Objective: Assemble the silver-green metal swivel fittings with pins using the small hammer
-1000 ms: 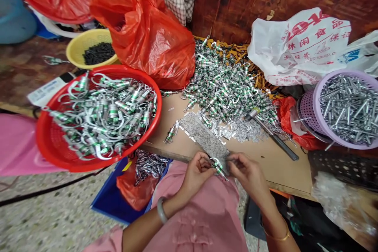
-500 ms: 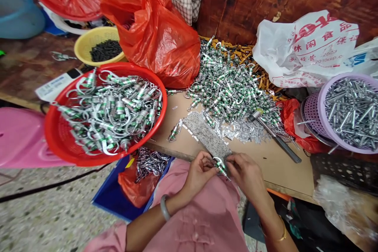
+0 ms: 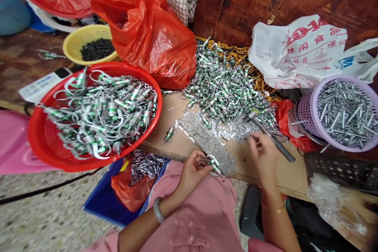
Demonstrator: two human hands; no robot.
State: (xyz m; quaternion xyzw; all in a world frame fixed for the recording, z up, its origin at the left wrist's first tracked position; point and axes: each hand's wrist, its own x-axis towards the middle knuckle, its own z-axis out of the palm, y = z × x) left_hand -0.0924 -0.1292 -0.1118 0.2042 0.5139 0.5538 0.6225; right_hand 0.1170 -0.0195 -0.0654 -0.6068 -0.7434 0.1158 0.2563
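on a cardboard sheet (image 3: 283, 169) that serves as the work surface, the person's left hand (image 3: 193, 173) sits at the sheet's near edge with its fingers curled closed, gripping a green-banded metal clip (image 3: 215, 168) at the end of a speckled stone slab (image 3: 206, 141), which seems to give the clip something firm to bear on. the right hand (image 3: 262, 153) is raised over the sheet, fingers open and gripping nothing, just beside a metal-shafted tool (image 3: 285, 150) lying toward the sheet's far right. a heap of loose clips (image 3: 224, 90) covers the sheet's far edge, within easy reach, with a scatter of small silver pieces (image 3: 236, 132) just in front of it. left of the sheet, a red basket (image 3: 158, 114) holds more clips, apparently to keep them apart from the heap, while a purple basket (image 3: 311, 114) of metal pins sits off its right end.
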